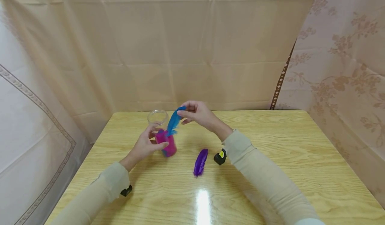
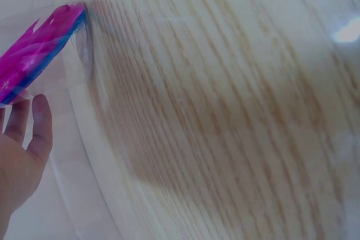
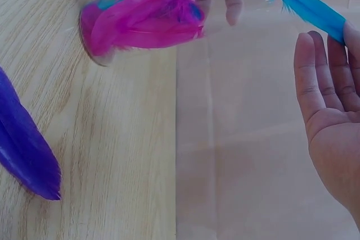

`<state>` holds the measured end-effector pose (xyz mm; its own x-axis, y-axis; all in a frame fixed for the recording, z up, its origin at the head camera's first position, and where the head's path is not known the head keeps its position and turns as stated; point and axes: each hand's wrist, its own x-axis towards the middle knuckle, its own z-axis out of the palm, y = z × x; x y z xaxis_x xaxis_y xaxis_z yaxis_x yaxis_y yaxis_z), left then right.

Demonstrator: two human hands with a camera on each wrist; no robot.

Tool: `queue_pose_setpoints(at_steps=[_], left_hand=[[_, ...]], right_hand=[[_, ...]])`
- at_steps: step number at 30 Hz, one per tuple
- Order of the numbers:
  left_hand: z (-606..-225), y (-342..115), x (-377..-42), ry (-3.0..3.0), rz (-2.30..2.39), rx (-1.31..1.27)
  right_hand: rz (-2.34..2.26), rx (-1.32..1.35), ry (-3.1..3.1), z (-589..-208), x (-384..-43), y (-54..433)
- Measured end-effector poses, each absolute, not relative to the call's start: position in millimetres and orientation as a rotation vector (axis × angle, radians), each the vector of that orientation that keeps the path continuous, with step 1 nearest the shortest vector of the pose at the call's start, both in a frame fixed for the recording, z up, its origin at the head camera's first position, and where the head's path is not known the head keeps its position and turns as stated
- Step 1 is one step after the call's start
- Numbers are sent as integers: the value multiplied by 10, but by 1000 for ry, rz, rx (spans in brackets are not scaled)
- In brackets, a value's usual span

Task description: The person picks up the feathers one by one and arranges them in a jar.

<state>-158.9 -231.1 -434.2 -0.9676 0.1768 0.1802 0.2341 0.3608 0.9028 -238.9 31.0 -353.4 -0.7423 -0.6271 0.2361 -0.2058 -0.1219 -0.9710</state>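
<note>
My left hand (image 1: pixel 142 148) grips a clear jar (image 1: pixel 157 117) by its side, thumb in front and fingers behind. Pink feathers (image 1: pixel 167 145) with some blue among them fill its lower part, and the round mouth is at the top. Between thumb and fingertips, my right hand (image 1: pixel 197 113) pinches a blue feather (image 1: pixel 174 120), whose frayed end hangs down beside the jar. Whether that end is inside the jar or in front of it I cannot tell. A purple feather (image 1: pixel 200 163) lies on the table, also seen at the left of the right wrist view.
The wooden table (image 1: pixel 270 171) ends at the back against a beige cloth (image 1: pixel 192 51). Patterned curtains (image 1: pixel 346 68) hang at the sides. Small black devices (image 1: pixel 220 157) sit below both sleeves near the wrists. A light reflection shows on the front of the table.
</note>
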Motion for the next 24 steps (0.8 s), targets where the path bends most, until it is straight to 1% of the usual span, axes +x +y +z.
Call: queue_pose_setpoints(at_steps=[9,24], left_hand=[[-4306,-2283,-1568,-2575,-1688,-332],[-4312,-2294,-1559,-2569,-1689,-355]], right_hand=[[-1950,-930,1821,-3492,-2396,321],[-2042,-996,1790,-3357,-2382,279]])
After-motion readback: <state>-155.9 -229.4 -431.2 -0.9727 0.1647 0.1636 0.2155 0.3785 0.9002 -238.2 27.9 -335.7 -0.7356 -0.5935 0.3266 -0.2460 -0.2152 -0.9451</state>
